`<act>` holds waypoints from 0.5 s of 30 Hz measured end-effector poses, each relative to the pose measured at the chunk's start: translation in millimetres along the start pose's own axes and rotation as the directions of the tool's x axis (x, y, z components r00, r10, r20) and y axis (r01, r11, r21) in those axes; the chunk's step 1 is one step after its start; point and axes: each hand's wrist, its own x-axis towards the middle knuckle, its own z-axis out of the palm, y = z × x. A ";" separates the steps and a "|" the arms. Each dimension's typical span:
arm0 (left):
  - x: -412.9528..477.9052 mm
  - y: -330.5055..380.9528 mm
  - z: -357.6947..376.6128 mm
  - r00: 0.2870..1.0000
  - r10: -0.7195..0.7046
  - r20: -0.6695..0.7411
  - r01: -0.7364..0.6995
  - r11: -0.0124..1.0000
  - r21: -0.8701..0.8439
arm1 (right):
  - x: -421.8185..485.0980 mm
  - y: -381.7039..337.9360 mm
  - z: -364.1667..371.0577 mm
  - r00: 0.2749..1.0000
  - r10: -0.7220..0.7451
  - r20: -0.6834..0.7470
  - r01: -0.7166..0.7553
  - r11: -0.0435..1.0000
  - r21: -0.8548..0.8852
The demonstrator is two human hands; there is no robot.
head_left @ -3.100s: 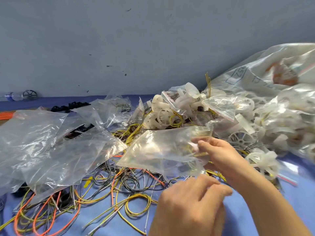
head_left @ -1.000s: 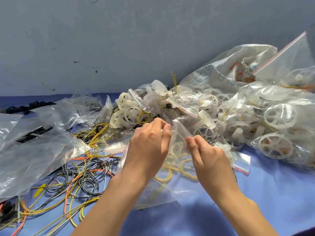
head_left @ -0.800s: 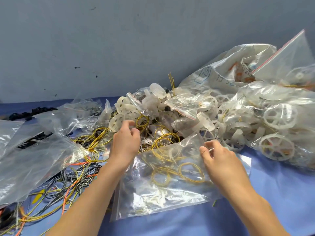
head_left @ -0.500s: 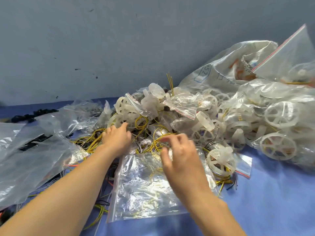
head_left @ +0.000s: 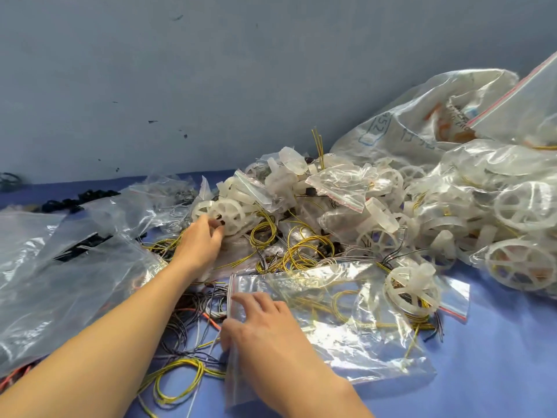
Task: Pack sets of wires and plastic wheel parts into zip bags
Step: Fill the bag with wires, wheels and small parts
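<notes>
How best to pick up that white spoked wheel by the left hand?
Probably pinch the white spoked wheel by its lower-left rim, from the near left: it leans face-on, that edge bare; a zip bag and yellow wires crowd its top and right.

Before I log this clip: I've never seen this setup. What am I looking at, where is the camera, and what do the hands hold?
No machine here: a person works bare-handed, filmed by one head-worn camera looking down. On the blue table lie white plastic wheels, yellow wires and clear bags. The left hand reaches a white wheel; whether its fingers grip it is unclear. The right hand rests on a zip bag, fingers spread near its zip edge.
</notes>
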 end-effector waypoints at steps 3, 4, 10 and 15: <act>-8.3 1.1 -7.7 0.998 -0.050 -0.047 0.049 0.998 -0.033 | -2.9 -1.4 -1.2 0.996 0.090 -0.018 -0.090 0.996 0.017; -13.6 1.4 -11.2 0.994 -0.084 -0.069 0.079 0.995 -0.068 | -3.3 -3.2 -1.6 0.990 0.136 -0.047 -0.133 0.990 0.048; -83.5 -12.9 -32.4 0.964 -0.176 -0.202 0.131 0.967 -0.218 | -6.8 -13.8 -2.4 0.947 0.317 -0.051 -0.317 0.948 -0.005; -121.7 -25.7 -60.5 0.929 -0.036 -0.369 0.064 0.996 0.065 | -10.7 -16.5 -2.1 0.925 0.359 -0.123 -0.312 0.905 0.291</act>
